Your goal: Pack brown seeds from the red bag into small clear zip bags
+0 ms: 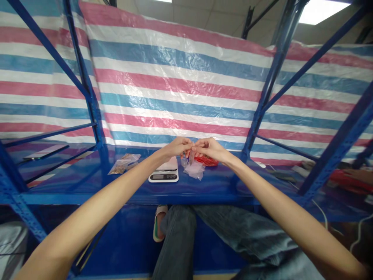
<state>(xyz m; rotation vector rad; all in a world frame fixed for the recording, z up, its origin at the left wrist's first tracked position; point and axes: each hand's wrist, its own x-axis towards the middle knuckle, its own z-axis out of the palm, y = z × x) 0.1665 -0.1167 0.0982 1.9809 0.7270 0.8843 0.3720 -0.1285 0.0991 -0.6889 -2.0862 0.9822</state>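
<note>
My left hand (177,147) and my right hand (210,148) meet fingertip to fingertip above the blue shelf (116,186), both pinched on a small clear plastic bag (190,154) held between them. Just below my left hand sits a white digital scale (164,171). Under my right hand lie several clear plastic bags (194,170) and a red packet (207,160). A tiny clear cup (184,161) stands next to the scale.
Bags of brownish contents (124,163) lie left of the scale. Blue rack posts (87,85) (262,97) stand on both sides, backed by a striped tarp (180,81). My jeans-clad legs and a sandal (159,225) are below the shelf. Cables and objects lie at the right.
</note>
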